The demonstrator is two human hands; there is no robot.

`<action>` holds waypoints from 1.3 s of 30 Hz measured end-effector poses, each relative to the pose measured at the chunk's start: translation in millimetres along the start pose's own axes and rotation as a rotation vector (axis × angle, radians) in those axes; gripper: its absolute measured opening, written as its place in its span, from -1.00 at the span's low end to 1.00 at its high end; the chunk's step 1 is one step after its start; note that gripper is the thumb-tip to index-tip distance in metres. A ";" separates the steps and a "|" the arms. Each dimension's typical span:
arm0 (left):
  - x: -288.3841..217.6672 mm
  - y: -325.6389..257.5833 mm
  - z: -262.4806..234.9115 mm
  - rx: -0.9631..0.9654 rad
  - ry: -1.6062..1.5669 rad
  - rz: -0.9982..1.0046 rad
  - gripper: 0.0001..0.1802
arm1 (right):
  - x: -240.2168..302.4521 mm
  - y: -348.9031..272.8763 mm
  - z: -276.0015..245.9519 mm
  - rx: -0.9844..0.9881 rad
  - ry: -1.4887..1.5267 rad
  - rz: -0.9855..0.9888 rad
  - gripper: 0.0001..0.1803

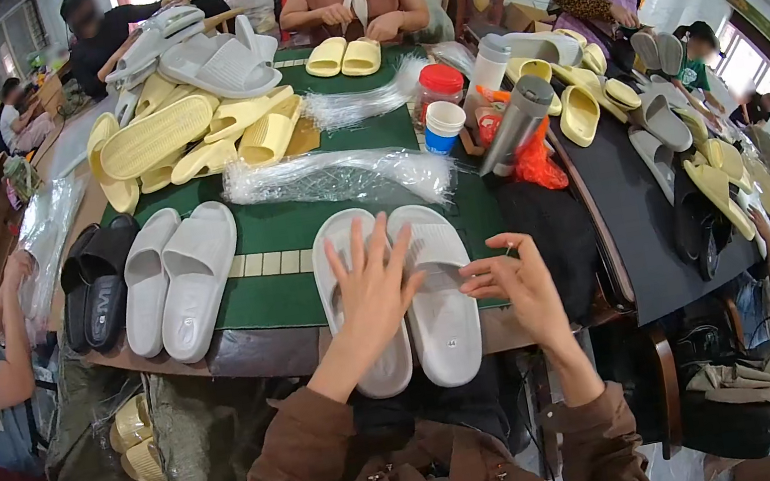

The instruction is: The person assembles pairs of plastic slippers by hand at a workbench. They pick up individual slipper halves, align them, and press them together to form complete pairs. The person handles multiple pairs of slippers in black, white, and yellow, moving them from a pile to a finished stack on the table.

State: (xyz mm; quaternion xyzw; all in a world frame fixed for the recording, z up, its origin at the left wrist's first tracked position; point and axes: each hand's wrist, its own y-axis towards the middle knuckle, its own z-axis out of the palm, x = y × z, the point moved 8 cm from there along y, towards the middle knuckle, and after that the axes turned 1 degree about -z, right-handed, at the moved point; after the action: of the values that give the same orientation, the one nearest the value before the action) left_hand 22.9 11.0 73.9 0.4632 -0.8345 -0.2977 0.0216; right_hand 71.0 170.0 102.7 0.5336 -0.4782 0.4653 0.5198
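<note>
A pair of light grey slide slippers lies side by side before me at the table's near edge, toes pointing away. My left hand (365,289) rests open with spread fingers across the strap of the left slipper (387,366), its thumb reaching toward the right one. Beside the right slipper (447,326), my right hand (525,284) hovers with fingers loosely bent and apart, the fingertips close to the strap's outer side. Any thin thing at those fingertips is too small to make out. Just beyond the toes lies a bundle of clear plastic strands (340,179).
Another light grey pair (196,288) and a black pair (104,290) stand to the left. Yellow and grey slippers (163,140) are heaped behind them. A tumbler (520,123), a paper cup (443,128) and a red-lidded jar (439,83) stand right of centre. Several people work around the tables.
</note>
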 end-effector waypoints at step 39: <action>-10.0 3.1 19.9 -0.128 -0.088 0.087 -0.54 | -130.8 136.1 -27.9 -0.403 0.267 0.199 -0.76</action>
State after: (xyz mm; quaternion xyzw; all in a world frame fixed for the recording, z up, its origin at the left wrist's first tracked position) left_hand 20.0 29.6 61.5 0.4107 -0.8333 -0.3691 0.0275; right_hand -78.7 201.0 -11.6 0.3033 -0.5385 0.4758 0.6258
